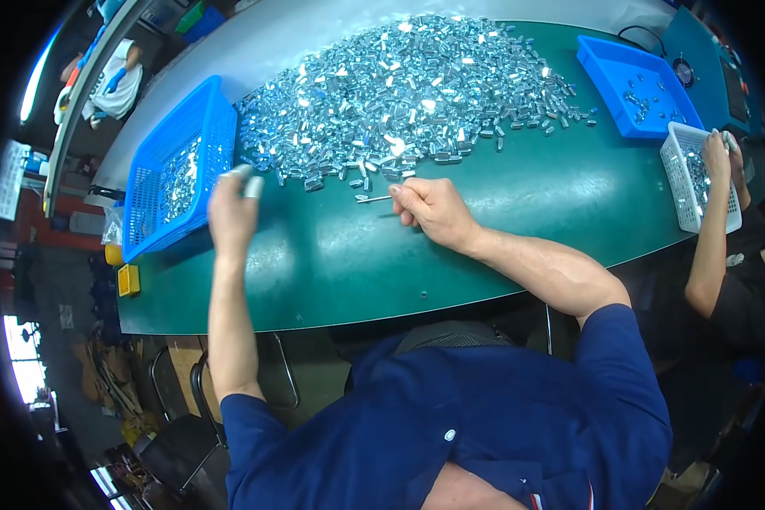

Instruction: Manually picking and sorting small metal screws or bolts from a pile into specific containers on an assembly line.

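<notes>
My right hand (438,212) is closed around a thin metal rod (374,199), which points left over the green table. Just beyond the rod's tip lies the near edge of a large heap of small shiny metal pieces (382,93). Beside the right wall of a blue plastic basket (223,127), my left hand (233,208) is raised and somewhat blurred. White covers sit on its fingertips; the thumb and fingers look apart, with nothing visible between them. More of the small metal pieces (178,183) lie inside the basket.
At the far right stands a blue tray (599,64) holding a few pieces. Another person's hands (722,157) are at a white basket (688,217) nearby. A small yellow box (128,280) sits by the table's left edge. Someone in white (123,85) is at the upper left.
</notes>
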`<act>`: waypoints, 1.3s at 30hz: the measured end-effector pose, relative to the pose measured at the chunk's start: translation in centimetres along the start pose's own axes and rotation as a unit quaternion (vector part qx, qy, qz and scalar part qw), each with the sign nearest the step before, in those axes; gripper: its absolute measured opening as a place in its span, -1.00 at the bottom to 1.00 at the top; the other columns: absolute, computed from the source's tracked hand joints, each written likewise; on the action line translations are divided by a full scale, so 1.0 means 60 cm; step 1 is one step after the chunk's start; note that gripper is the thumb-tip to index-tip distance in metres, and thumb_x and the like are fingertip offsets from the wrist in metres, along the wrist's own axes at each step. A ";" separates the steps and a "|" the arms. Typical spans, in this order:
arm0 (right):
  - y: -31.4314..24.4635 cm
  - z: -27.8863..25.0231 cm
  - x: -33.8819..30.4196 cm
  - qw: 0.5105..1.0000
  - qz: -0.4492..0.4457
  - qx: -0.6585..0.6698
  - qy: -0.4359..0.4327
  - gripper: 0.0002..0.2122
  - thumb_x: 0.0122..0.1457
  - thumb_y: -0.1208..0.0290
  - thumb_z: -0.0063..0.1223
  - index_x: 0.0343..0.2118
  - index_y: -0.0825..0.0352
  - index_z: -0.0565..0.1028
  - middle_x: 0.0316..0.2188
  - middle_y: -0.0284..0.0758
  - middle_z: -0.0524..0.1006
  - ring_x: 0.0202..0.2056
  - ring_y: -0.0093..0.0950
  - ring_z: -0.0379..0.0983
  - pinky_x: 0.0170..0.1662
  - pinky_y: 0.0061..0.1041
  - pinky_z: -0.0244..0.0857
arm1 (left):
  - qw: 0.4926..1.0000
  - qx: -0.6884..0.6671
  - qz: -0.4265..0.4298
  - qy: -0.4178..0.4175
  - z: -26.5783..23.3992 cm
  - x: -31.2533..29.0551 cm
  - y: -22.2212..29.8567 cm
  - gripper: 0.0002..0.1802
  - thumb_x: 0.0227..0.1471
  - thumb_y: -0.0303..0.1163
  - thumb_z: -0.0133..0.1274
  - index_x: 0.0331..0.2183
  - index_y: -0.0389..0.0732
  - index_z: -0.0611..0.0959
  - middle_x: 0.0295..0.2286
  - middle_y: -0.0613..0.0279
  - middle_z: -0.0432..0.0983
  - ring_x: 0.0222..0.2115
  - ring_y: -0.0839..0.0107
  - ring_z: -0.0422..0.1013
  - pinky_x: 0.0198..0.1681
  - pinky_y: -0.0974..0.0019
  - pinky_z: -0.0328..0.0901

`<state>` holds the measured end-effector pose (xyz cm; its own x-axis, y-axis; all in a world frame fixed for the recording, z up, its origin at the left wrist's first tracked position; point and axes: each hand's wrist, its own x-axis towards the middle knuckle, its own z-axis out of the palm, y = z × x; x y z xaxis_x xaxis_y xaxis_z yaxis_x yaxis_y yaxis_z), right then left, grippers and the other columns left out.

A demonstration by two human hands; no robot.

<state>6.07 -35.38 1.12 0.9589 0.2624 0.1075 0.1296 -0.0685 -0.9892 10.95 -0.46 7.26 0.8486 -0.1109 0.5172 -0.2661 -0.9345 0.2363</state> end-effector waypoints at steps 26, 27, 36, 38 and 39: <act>0.007 0.005 -0.002 0.996 -0.060 -0.056 -0.037 -0.77 0.32 0.30 0.10 -0.34 0.40 0.60 -0.58 -0.32 0.56 -0.51 -0.57 0.48 -0.40 -0.47 0.34 | 0.965 -0.249 -0.016 -0.084 0.063 -0.131 0.193 -0.81 0.06 -0.62 0.22 -0.22 -0.27 0.68 -0.25 0.17 0.57 -0.23 0.36 0.51 -0.14 0.33 0.40; 0.005 0.005 -0.003 0.996 -0.060 -0.055 -0.036 -0.77 0.32 0.30 0.10 -0.34 0.40 0.60 -0.58 -0.32 0.56 -0.51 -0.57 0.48 -0.40 -0.47 0.34 | 0.964 -0.253 -0.014 -0.082 0.061 -0.130 0.197 -0.81 0.06 -0.62 0.23 -0.21 -0.27 0.68 -0.27 0.17 0.58 -0.25 0.37 0.51 -0.15 0.34 0.40; 0.027 -0.002 -0.005 0.992 -0.078 -0.086 -0.042 -0.74 0.28 0.22 0.08 -0.37 0.31 0.64 -0.50 -0.22 0.62 -0.43 -0.36 0.58 -0.33 -0.35 0.41 | 0.951 -0.289 0.029 -0.106 0.063 -0.108 0.241 -0.81 0.02 -0.59 0.27 -0.25 -0.25 0.70 -0.30 0.10 0.63 -0.24 0.17 0.54 -0.12 0.21 0.40; 0.036 0.008 -0.002 0.984 -0.119 -0.126 -0.039 -0.72 0.26 0.14 0.03 -0.35 0.22 0.66 -0.46 -0.19 0.62 -0.37 -0.16 0.58 -0.29 -0.26 0.42 | 0.952 -0.280 0.072 -0.106 0.068 -0.111 0.246 -0.81 0.06 -0.57 0.23 -0.21 -0.24 0.72 -0.27 0.07 0.64 -0.21 0.13 0.55 -0.06 0.17 0.39; 0.037 0.015 0.000 0.988 -0.090 -0.124 -0.028 -0.73 0.23 0.13 0.03 -0.37 0.18 0.67 -0.44 -0.20 0.63 -0.37 -0.13 0.57 -0.30 -0.23 0.42 | 0.959 -0.258 0.072 -0.093 0.067 -0.115 0.254 -0.87 0.11 -0.51 0.21 -0.25 -0.30 0.70 -0.29 0.06 0.63 -0.22 0.21 0.54 -0.06 0.21 0.38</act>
<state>6.15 -34.64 -1.16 0.8999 0.3448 0.2671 0.3616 -0.2472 -0.8990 2.90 -15.29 4.00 0.8404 -0.3292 0.4306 -0.5364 -0.6193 0.5734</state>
